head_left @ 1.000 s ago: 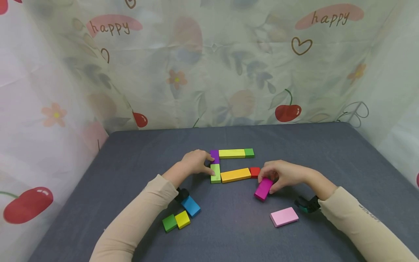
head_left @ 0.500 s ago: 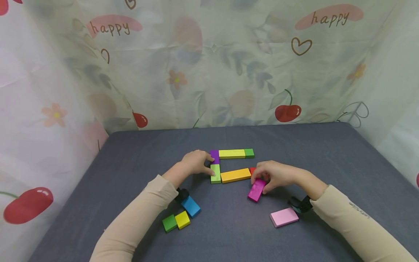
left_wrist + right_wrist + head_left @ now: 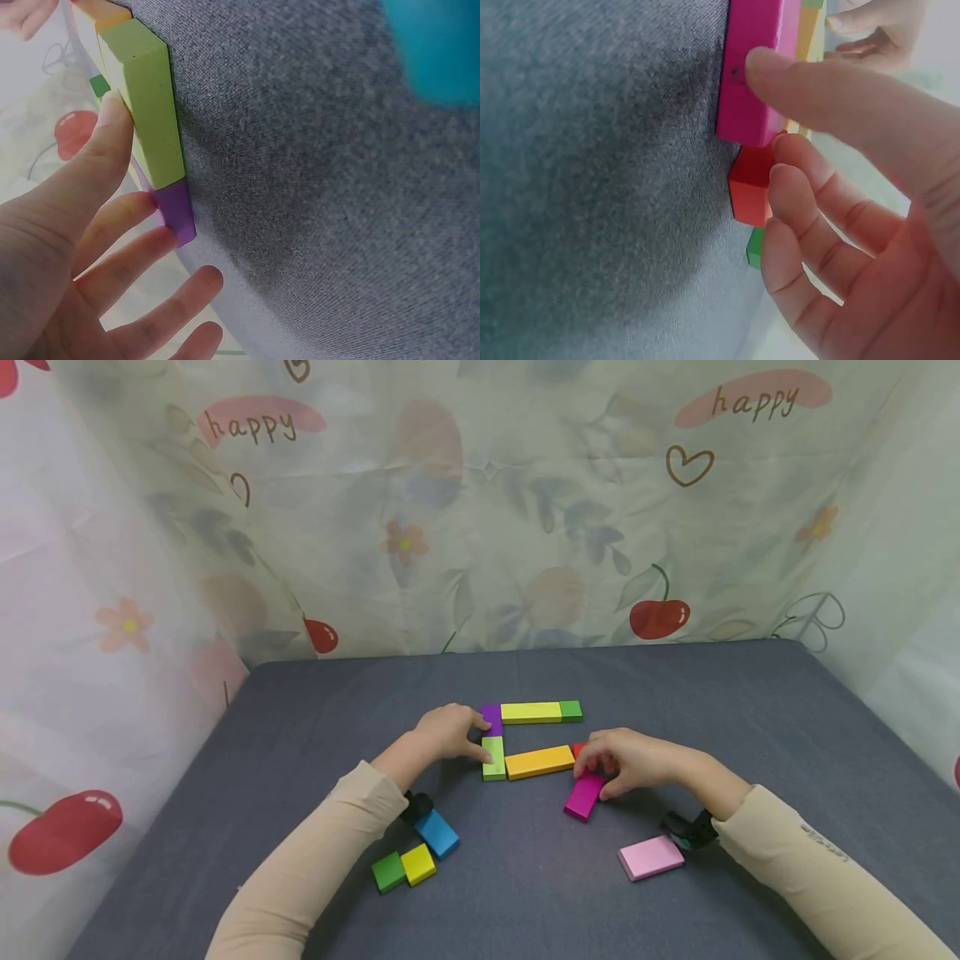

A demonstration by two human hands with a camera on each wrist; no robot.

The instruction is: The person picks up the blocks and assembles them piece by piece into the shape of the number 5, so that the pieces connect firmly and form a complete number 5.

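My right hand (image 3: pixel 637 756) pinches a magenta block (image 3: pixel 584 798) by its far end, thumb on one side and fingers opposite. That block lies close over the cloth, slanted beside a red block (image 3: pixel 751 191) that the fingers partly cover in the head view. My left hand (image 3: pixel 448 731) rests with relaxed fingers on a row: the thumb touches a lime-green block (image 3: pixel 156 112), a finger a purple block (image 3: pixel 177 211). An orange block (image 3: pixel 539 762) runs from the lime-green one to the red one. From the purple one run a yellow block (image 3: pixel 531 712) and a green block (image 3: pixel 571 711).
A pink block (image 3: pixel 651 858) lies in front of the right hand. Near the left forearm lie a blue block (image 3: pixel 438 833), a yellow cube-like block (image 3: pixel 418 863) and a green one (image 3: pixel 389 872). Grey cloth (image 3: pixel 525 893) covers the table; a patterned curtain (image 3: pixel 487 527) hangs behind.
My right hand has moved left and carried the magenta block toward the orange and red blocks, slightly lowering its near end. The left hand has stayed in place.
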